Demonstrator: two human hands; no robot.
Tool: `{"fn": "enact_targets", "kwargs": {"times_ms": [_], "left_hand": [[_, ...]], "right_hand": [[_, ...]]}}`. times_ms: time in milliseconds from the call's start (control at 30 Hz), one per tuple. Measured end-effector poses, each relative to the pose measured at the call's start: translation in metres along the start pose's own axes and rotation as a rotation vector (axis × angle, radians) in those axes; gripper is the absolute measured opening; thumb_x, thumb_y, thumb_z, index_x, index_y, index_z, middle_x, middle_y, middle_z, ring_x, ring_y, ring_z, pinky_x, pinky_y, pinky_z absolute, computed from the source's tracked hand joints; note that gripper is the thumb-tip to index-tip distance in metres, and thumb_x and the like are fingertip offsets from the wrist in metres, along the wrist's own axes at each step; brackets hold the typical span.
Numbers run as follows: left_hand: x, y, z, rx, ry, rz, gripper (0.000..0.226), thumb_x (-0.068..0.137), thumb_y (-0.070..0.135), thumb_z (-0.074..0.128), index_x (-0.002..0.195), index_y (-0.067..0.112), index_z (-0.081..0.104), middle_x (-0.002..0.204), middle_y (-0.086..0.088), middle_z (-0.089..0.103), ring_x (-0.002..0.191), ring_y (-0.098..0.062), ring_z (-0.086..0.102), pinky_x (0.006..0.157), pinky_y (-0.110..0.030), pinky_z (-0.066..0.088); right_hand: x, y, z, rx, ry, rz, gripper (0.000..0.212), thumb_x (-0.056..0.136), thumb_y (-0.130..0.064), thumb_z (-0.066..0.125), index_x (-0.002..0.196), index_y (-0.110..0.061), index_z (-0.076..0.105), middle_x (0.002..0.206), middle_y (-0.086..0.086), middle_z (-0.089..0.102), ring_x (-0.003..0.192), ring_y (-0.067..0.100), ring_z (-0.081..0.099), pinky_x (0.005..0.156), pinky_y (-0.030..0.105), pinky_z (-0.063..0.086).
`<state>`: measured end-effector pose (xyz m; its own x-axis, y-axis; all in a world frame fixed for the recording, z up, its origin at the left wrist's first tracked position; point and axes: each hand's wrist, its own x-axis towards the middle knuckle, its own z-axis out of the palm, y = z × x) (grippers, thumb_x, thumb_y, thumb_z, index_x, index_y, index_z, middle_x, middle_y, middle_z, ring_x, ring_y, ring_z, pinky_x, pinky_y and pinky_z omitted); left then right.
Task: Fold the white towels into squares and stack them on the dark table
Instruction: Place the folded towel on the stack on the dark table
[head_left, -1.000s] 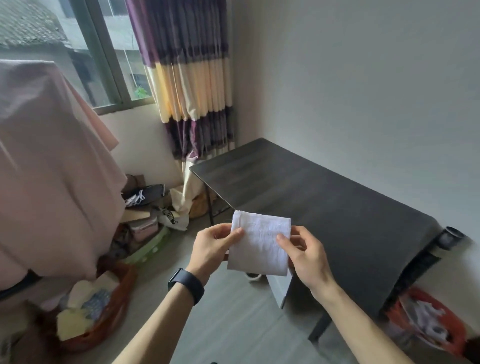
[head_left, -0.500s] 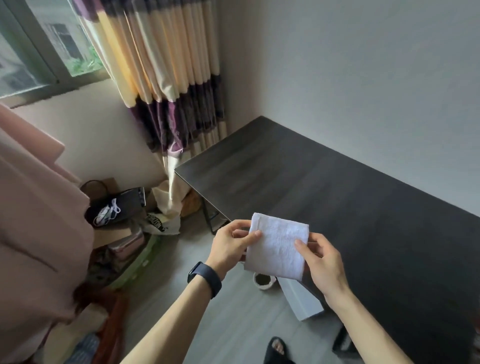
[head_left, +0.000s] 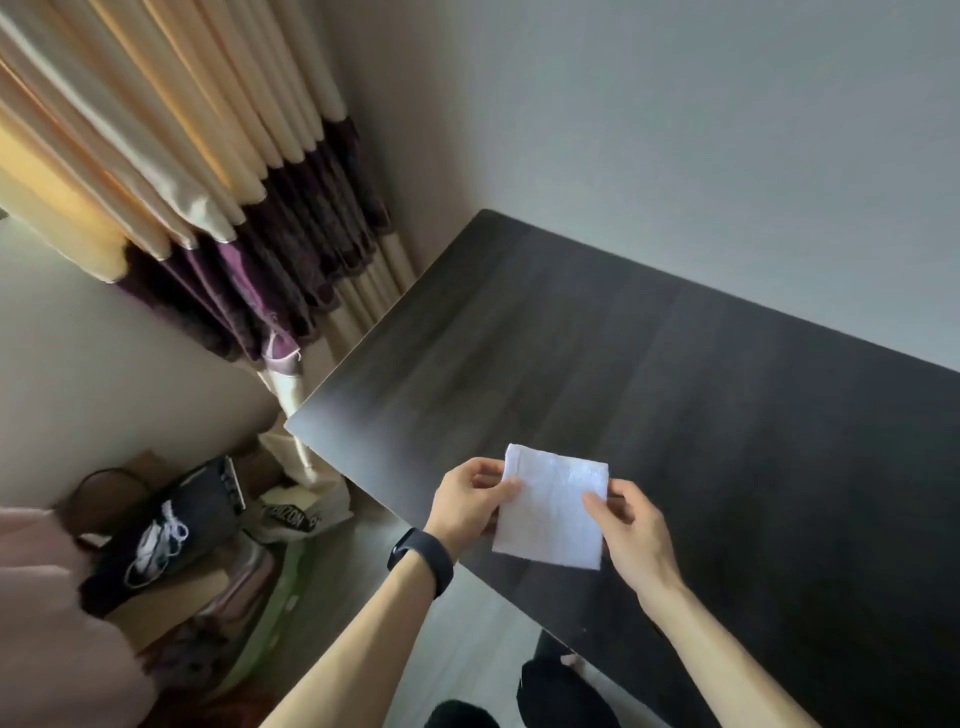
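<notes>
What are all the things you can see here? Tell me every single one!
towel: one, white, folded, held over the table's near edge
table: one, dark, centre and right
curtain: one, cream and purple, upper left
black bag: one, black with a white shoe picture, low at left
white bag: one, white with dark letters, beside the black bag
pink cloth: one, pale pink, lower left edge
band: one, black, round a wrist
left hand: one, pinches the towel's left edge
right hand: one, pinches the towel's right edge
</notes>
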<state>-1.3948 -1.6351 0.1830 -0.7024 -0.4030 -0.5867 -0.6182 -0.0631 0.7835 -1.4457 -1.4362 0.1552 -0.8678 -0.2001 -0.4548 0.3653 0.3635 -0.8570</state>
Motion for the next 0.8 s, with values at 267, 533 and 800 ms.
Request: {"fn": "enact_targets", "kwargs": {"times_ms": [267,533,800], "left_hand": [[0.125,0.004,-0.006,0.089,-0.088,-0.102,0.015,0.085,0.023,0.074,0.097,0.017,0.068,0.095,-0.001,0.075,0.087,-0.021,0.073,0.074,-0.044,0.062],[0.248,-0.008,-0.006,0.219,-0.174,-0.182,0.016,0.085,0.026,0.074,0.099,0.023,0.068,0.101,0.002,0.073,0.089,-0.018,0.072,0.072,-0.040,0.063],[0.277,-0.001,-0.009,0.734,-0.105,0.135,0.043,0.089,0.048,0.061,0.127,0.033,0.052,0.125,0.008,0.056,0.107,-0.014,0.057,0.086,-0.038,0.055]], "right_hand": [[0.097,-0.005,0.042,-0.085,0.078,0.132,0.018,0.091,-0.037,0.066,0.107,-0.028,0.063,0.103,-0.009,0.067,0.095,0.009,0.062,0.070,0.024,0.049],[0.173,0.013,0.079,-0.105,0.235,0.293,0.017,0.093,-0.035,0.065,0.108,-0.030,0.060,0.102,-0.009,0.065,0.095,0.013,0.064,0.080,0.038,0.059],[0.196,0.020,0.113,-0.429,0.358,0.270,0.027,0.094,-0.041,0.059,0.112,-0.021,0.061,0.107,-0.005,0.064,0.091,0.012,0.062,0.070,0.025,0.050]]}}
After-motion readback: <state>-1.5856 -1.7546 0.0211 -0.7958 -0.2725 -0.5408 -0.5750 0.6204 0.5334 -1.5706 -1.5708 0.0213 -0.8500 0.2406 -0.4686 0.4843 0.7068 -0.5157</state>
